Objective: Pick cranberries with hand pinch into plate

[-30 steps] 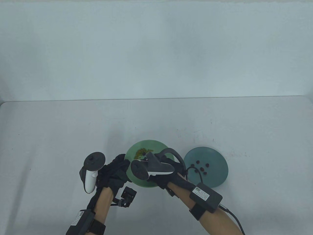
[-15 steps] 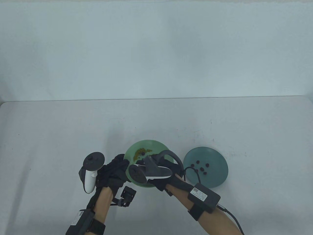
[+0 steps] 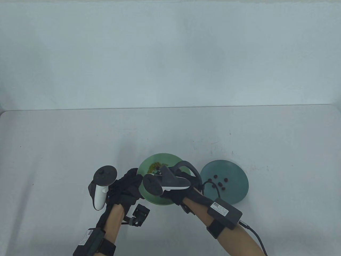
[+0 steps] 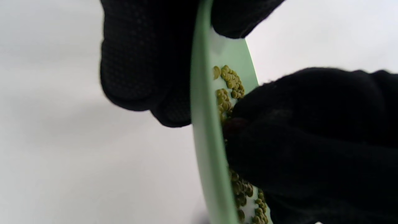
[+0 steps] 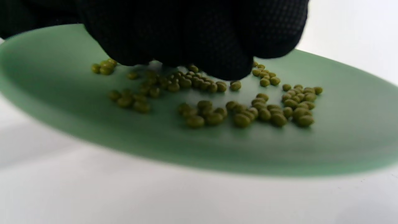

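Mostly round, matte green beans (image 5: 242,115)

Two plates (image 3: 170,157) (image 3: 234,170) stood side by side near the table's (image 3: 53,138) front edge. Small beans (image 5: 248,112) lay in the left plate, cranberries (image 3: 220,182) in the right. Both hands (image 3: 128,186) (image 3: 181,194) met at the left plate.

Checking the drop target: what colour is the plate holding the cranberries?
Teal blue plate; table view.

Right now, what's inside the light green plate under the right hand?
The light green plate holds many small yellow-green beans, scattered in clusters. The right hand has its fingertips down among them, covering some; whether they pinch a cranberry cannot be seen.
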`<state>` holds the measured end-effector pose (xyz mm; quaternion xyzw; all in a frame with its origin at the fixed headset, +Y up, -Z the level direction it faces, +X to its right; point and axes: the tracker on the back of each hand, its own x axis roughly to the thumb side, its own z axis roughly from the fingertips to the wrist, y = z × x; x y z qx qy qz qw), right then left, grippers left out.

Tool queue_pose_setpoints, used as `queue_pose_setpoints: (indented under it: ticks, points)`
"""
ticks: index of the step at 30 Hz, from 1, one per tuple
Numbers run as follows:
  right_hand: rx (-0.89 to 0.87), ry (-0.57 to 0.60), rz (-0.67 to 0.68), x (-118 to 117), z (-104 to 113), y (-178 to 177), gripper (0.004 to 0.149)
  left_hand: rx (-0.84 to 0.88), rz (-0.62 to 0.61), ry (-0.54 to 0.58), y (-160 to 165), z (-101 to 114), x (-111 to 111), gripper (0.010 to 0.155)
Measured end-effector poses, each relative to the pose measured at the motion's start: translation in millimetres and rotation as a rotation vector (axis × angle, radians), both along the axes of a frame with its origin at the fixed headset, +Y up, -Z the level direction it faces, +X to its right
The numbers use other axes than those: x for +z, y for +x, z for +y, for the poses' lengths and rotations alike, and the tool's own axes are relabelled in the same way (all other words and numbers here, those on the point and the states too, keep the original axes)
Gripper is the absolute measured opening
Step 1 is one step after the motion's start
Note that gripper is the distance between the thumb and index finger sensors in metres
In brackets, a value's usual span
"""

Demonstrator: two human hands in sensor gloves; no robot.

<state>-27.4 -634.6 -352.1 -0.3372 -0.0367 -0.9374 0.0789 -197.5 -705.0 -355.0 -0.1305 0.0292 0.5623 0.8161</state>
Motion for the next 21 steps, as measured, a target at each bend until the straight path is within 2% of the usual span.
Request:
queue_pose_setpoints:
  ticks: [11,17,21]
  points:
    - [-0.050,0.073,-0.052,-5.0,45.4,31.5,0.051,0.010,0.019,-0.002,-3.7,0.9,0.8,0.053]
    - [-0.092,0.112,-0.149,-15.9,66.2,73.8,0.050,0.008,0.035,-0.007,-7.9,0.3,1.0,0.053]
    - [-0.084,0.120,-0.234,-26.6,66.0,109.9,0.050,0.008,0.044,-0.007,-10.1,0.8,0.9,0.053]
